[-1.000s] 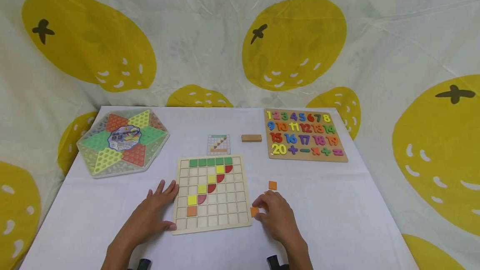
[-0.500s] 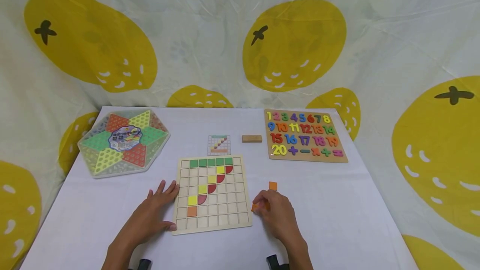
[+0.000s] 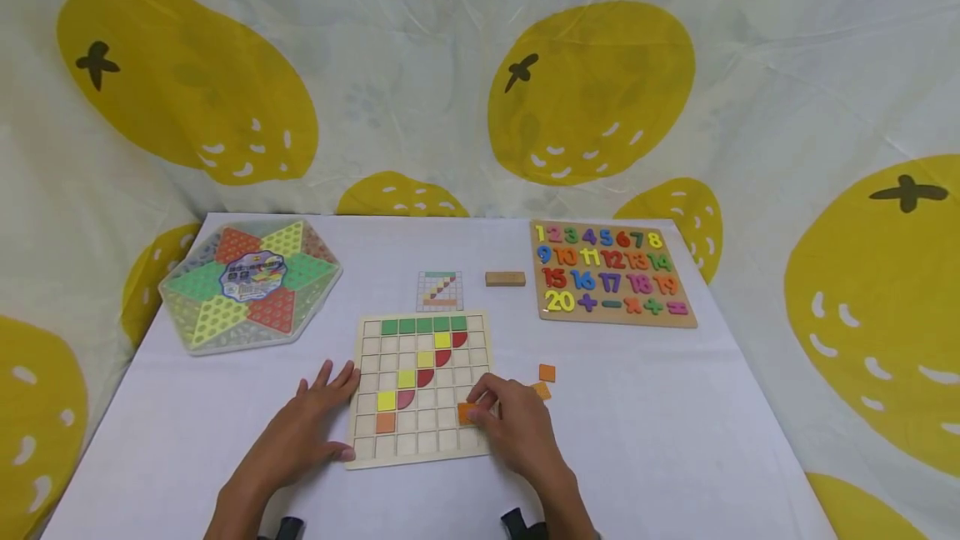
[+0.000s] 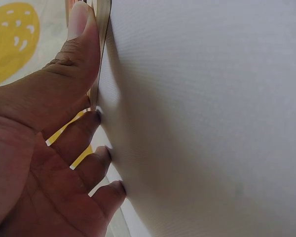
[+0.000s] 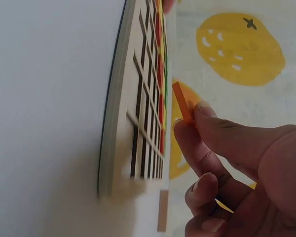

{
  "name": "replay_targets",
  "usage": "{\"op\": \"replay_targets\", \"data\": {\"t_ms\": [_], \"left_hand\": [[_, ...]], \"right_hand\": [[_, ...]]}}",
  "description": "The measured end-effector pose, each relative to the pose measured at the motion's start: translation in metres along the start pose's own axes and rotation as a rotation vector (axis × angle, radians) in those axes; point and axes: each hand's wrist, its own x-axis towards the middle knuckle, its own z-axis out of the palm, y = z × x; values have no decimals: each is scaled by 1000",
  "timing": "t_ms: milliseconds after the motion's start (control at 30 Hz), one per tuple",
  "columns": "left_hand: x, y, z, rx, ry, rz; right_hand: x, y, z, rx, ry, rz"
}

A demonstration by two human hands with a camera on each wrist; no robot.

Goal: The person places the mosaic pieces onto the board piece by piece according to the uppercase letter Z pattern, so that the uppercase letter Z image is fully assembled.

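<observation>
My right hand (image 3: 517, 427) pinches an orange square tile (image 3: 466, 413) between thumb and fingers, above the right part of a wooden grid board (image 3: 447, 397). A small gap shows between this tile and the board in the right wrist view. With fingers spread, my left hand (image 3: 303, 419) rests against the board's left edge, its thumb by the near left corner. Set in the board are a row of green squares (image 3: 424, 325), a diagonal of yellow squares (image 3: 407, 379) beside red quarter-round pieces (image 3: 425, 377), and one orange square (image 3: 386, 422).
Two loose orange tiles (image 3: 547, 372) lie right of the board. Behind it are a pattern card (image 3: 440, 290) and a small wooden block (image 3: 505, 279). A number puzzle (image 3: 615, 273) stands back right, a hexagonal Chinese checkers set (image 3: 251, 286) back left.
My right hand has picked up an orange tile from the table right of the board and carried it left over the grid. My left hand stays at the board's edge.
</observation>
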Motion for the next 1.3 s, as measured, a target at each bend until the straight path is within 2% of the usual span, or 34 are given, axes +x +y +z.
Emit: {"op": "replay_targets", "data": {"t_ms": [400,700,1067,1200,1300], "left_hand": [[-1,3,1,2,-18,-26],[-2,1,0,-4,1,-2],[-2,-1,-1,-11,8,9],[-2,-1,-1,-19,15,20],[-1,0,-2,-11,14,20]], "right_hand": [[14,-32,38,38,-93,-51],[18,-46,58,-39,-57,-65],[17,-51,62,-83,-74,-112],[19,-45,57,-48,-86,-124],[21,-39,45,-1,-76,-104]]}}
